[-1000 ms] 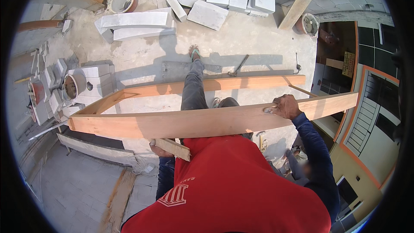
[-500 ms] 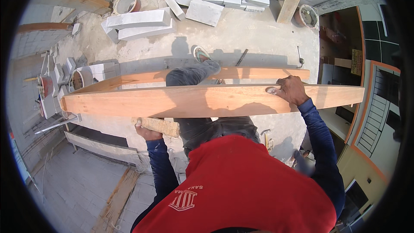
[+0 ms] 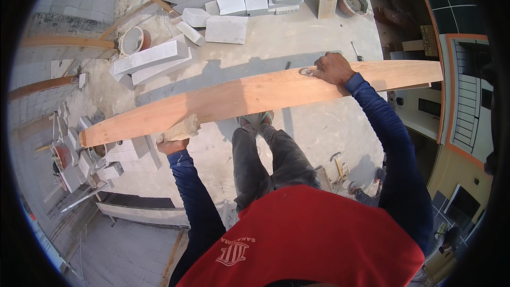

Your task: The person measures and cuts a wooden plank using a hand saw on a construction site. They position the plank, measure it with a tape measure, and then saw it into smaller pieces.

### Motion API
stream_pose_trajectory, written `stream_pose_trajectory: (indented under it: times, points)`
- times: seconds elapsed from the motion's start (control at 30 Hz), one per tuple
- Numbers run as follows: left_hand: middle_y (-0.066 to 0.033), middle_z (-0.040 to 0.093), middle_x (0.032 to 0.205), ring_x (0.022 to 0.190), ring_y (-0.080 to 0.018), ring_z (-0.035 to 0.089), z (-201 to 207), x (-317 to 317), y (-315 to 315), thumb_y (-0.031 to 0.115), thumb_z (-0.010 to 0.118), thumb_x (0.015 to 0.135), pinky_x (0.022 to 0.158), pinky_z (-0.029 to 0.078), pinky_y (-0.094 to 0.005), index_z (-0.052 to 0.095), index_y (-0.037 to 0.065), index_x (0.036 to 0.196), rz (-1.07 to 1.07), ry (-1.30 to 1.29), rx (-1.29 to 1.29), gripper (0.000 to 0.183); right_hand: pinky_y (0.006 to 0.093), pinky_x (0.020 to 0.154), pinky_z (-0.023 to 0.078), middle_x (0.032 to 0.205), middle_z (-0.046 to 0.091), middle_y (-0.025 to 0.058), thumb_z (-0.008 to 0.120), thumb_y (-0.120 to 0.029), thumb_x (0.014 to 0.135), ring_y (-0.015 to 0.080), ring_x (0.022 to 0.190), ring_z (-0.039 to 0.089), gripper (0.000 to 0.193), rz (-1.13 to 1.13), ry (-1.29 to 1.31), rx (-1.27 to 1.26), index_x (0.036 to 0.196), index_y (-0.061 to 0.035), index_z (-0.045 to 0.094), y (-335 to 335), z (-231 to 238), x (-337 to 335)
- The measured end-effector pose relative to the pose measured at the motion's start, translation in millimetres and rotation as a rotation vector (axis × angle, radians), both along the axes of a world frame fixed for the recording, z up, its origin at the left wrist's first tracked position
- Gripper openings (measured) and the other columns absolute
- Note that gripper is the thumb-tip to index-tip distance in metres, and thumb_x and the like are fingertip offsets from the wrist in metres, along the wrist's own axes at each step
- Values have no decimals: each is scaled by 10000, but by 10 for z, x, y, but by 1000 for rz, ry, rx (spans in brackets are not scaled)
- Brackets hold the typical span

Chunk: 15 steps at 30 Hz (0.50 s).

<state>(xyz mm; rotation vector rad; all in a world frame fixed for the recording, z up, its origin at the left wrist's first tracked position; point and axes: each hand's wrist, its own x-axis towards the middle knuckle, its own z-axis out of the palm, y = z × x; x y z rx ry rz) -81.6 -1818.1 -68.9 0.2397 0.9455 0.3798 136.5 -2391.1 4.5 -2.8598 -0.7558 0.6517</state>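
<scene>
A long light-brown wooden frame [image 3: 228,100] spans the view in front of me, slanting up to the right. Its near plank faces me and hides most of the rest. My right hand [image 3: 334,68] is closed over the plank's upper edge, right of the middle, thumb on the near face; a whitish patch shows by the thumb. In my left hand [image 3: 172,145] is a short, rough wood block [image 3: 182,128], gripped from below. The block overlaps the plank's lower edge; whether it touches the plank I cannot tell.
White blocks [image 3: 226,29] lie along the far wall. Buckets [image 3: 355,2] stand at the far right and far left. A hammer [image 3: 338,165] lies on the floor to my right, near another person's legs [image 3: 366,195]. A ledge edge [image 3: 141,213] runs at lower left.
The frame has moved away from me and tilted, right end higher; its far side is now hidden. Both hands moved with it. My feet, earlier astride the plank, now stand together on the near side.
</scene>
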Motion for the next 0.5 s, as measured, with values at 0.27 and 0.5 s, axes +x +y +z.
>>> stream_pose_trajectory:
  times: [0.27, 0.5]
  points:
    - [-218, 367, 1609, 1482, -445, 337, -98, 587, 145, 438, 479, 769, 1163, 262, -707, 375, 56, 1549, -167, -86, -10, 875, 463, 668, 547, 653, 682, 184, 575, -656, 924, 356, 663, 692, 664, -20, -84, -30, 793, -38, 781, 231, 27, 513]
    - [-200, 498, 1462, 1341, -414, 488, -566, 373, 54, 439, 557, 829, 1097, 396, -656, 430, 89, 1487, -167, -146, 173, 756, 427, 681, 552, 729, 721, 139, 614, -759, 828, 339, 685, 695, 743, -21, -165, -14, 893, -43, 799, 326, -361, 512]
